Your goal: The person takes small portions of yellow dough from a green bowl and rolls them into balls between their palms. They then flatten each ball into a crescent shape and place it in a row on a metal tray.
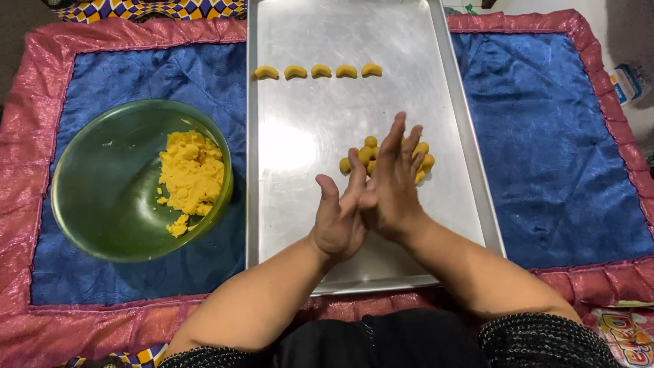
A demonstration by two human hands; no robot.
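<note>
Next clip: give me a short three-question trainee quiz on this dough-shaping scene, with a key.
1. True or false: the left hand and right hand are pressed palm to palm above the long metal baking tray.
2. How many yellow crescent-shaped dough pieces lie in the row?
3. Where is the crumbly yellow dough? A) round green bowl B) blue satin cloth C) tray

Key: 1 true; 2 five; 3 A. The small yellow dough balls are partly hidden, so no count is asked.

I see a green bowl [102, 184] of yellow dough [192, 176] at left, five crescents [317, 71] in a row, blue cloth [558, 150] with pink border
</note>
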